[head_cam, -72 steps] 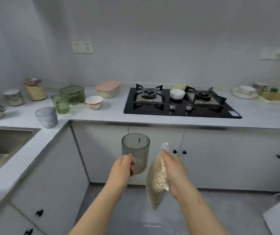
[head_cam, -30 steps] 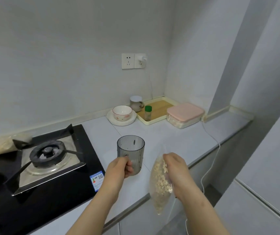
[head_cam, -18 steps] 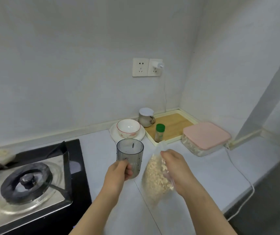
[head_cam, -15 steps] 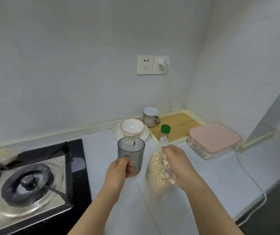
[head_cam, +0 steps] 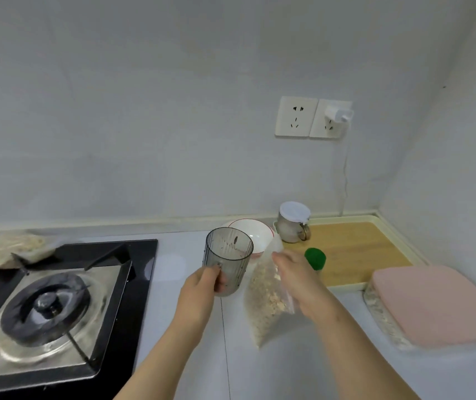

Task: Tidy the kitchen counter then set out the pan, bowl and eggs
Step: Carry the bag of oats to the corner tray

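The left hand [head_cam: 202,284] is wrapping its grip round an upright cup [head_cam: 228,261], and the right hand [head_cam: 297,281] is pinching a bag of oats [head_cam: 265,298] by its top, probably carrying both over the desk [head_cam: 288,365] to tidy them. The bowl [head_cam: 252,232] is sitting behind the cup, near the wall.

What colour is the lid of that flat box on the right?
Pale pink. The lid shows plainly in the head view, the only one.

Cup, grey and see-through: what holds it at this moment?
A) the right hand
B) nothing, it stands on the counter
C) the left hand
C: the left hand grips the cup low on its wall and holds it above the counter, while the right hand holds the bag.
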